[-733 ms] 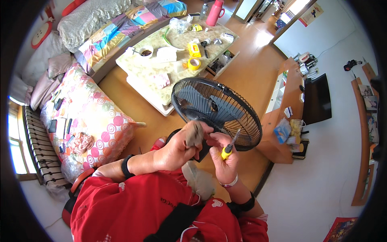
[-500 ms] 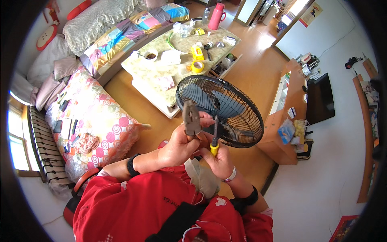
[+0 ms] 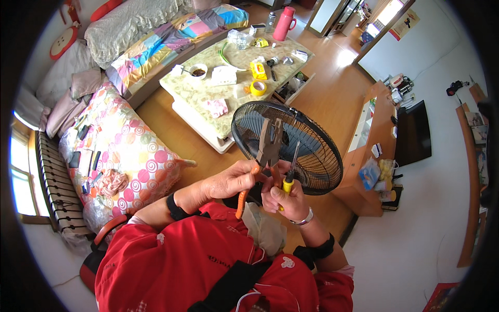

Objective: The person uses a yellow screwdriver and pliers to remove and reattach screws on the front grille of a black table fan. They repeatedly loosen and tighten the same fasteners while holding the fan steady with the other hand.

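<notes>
In the head view, a person in a red shirt [image 3: 171, 255] holds a pair of pliers [image 3: 268, 152] and a screwdriver [image 3: 288, 186] before a black fan [image 3: 318, 151] near a marbled table [image 3: 189, 93]. The left hand [image 3: 231, 183] closes fingers and thumb on the pliers below their metal head, which points up; one orange handle hangs beneath that hand, the other slants toward the right hand [image 3: 292, 203], the two well apart. The right hand pinches the screwdriver by its yellow handle, shaft upward; whether its fingers also touch the pliers cannot be told. The pliers look like solid metal, likely stiff and top-heavy, their bare head probably slicker than the orange handles, the surer place to grip. The screwdriver seems light and rigid, best held by its yellow handle, clear of the narrow shaft.
</notes>
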A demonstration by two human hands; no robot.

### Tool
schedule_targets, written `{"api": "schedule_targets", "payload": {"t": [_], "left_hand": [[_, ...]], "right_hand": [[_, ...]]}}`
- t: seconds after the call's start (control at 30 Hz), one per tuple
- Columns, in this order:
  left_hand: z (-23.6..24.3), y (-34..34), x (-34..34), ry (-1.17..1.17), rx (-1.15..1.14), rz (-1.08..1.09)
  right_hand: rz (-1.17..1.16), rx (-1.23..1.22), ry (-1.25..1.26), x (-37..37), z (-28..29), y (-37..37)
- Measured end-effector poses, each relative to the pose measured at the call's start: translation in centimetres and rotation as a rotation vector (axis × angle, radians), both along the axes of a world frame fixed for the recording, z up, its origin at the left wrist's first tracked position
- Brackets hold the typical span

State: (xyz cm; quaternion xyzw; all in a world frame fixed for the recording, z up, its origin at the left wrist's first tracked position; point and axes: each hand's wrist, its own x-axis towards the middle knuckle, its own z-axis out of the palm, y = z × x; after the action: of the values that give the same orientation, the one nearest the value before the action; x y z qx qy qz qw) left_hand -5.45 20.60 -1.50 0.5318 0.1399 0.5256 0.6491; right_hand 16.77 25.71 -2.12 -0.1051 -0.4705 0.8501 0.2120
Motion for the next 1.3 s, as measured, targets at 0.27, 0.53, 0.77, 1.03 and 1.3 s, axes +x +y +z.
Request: {"api": "schedule_targets", "payload": {"t": [0.27,0.53,0.77,1.03,1.3], "left_hand": [[-0.4,0.7,-3.2,0.145,-0.108,0.276],[-1.3,3.4,-6.8,0.064,-0.144,-0.005],[-1.4,7.4,-9.9,0.296,0.157,0.145],[-4.4,10.1,-11.5,0.176,0.187,-0.101],[-4.0,11.6,-13.0,0.093,0.185,-0.092]], "right_hand": [[-0.078,0.057,-0.030,-4.3,-2.1,1.3],[-0.108,-0.034,0.021,-7.7,-2.6,2.9],[-0.348,0.068,-0.326,-9.0,-2.6,3.8],[-0.458,-0.062,-0.393,-10.2,-1.9,4.2],[-0.330,0.133,-0.554,-11.2,-0.1,5.5]]}}
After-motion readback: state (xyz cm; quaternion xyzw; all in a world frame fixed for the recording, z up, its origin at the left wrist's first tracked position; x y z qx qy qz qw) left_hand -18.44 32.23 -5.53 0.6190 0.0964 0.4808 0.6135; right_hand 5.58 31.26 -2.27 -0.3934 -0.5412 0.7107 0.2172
